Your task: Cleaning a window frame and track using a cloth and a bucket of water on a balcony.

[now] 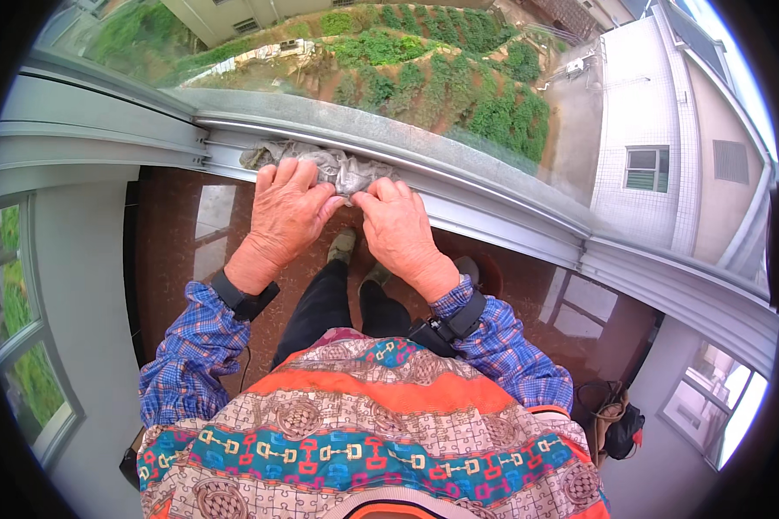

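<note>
A crumpled grey cloth (pixel 348 170) lies bunched along the white metal window rail (pixel 476 210) in front of me. My left hand (pixel 287 212) presses on the cloth's left part, its fingers curled over it and the thumb pointing right. My right hand (pixel 398 225) pinches the cloth's near edge a little to the right, thumb and forefinger together. Both hands are close to each other, with the two thumbs almost meeting at the rail's near side. Part of the cloth is hidden under the left fingers.
Beyond the rail is a glass pane (pixel 389 95), with green crop rows and buildings outside. A window frame (pixel 104 121) runs off to the left. Below is a glossy brown tiled floor (pixel 182 285). Bags (pixel 610 419) lie at the lower right, and a round reddish container (pixel 491 275) stands under the rail.
</note>
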{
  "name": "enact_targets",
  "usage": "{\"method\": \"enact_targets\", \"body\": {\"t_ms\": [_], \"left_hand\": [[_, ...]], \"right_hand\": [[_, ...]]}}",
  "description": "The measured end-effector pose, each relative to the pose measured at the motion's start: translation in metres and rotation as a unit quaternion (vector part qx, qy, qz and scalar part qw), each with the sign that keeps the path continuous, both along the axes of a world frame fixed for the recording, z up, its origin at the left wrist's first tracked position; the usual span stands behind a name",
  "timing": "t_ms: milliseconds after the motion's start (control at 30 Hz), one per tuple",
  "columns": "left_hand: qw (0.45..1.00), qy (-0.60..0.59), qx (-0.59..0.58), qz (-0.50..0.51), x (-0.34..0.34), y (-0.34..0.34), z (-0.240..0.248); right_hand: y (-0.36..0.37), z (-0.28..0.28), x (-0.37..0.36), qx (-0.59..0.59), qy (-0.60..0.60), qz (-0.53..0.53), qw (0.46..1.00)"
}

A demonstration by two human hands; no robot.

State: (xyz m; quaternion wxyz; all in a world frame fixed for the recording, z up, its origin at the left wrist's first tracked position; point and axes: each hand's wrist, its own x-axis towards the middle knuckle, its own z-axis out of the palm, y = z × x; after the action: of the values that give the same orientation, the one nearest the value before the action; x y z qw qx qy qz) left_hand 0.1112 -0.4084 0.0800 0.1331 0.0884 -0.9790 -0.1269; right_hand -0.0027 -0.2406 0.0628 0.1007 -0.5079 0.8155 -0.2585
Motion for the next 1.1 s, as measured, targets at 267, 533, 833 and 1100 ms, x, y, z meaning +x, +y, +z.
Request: {"method": "enact_targets", "body": {"t_ms": [267, 533, 833, 1100], "left_hand": [[0.996, -0.012, 0.078, -0.037, -0.012, 0.036, -0.01], [0.975, -0.004, 0.131, -0.179, -0.089, 0.143, -0.025], [0.968, -0.049, -0.047, -0.243, -0.081, 0.101, -0.008], [0.96, -0.212, -0.179, -0.044, 0.024, -0.056, 0.024]], "right_hand": [[0.047, 0.02, -0.022, 0.033, 0.021, -0.027, 0.999], [0.179, 0.035, -0.041, -0.017, -0.001, -0.26, 0.965], [0.234, 0.04, -0.025, -0.022, 0.001, -0.314, 0.949], [0.251, 0.029, -0.021, -0.04, -0.021, -0.31, 0.95]]}}
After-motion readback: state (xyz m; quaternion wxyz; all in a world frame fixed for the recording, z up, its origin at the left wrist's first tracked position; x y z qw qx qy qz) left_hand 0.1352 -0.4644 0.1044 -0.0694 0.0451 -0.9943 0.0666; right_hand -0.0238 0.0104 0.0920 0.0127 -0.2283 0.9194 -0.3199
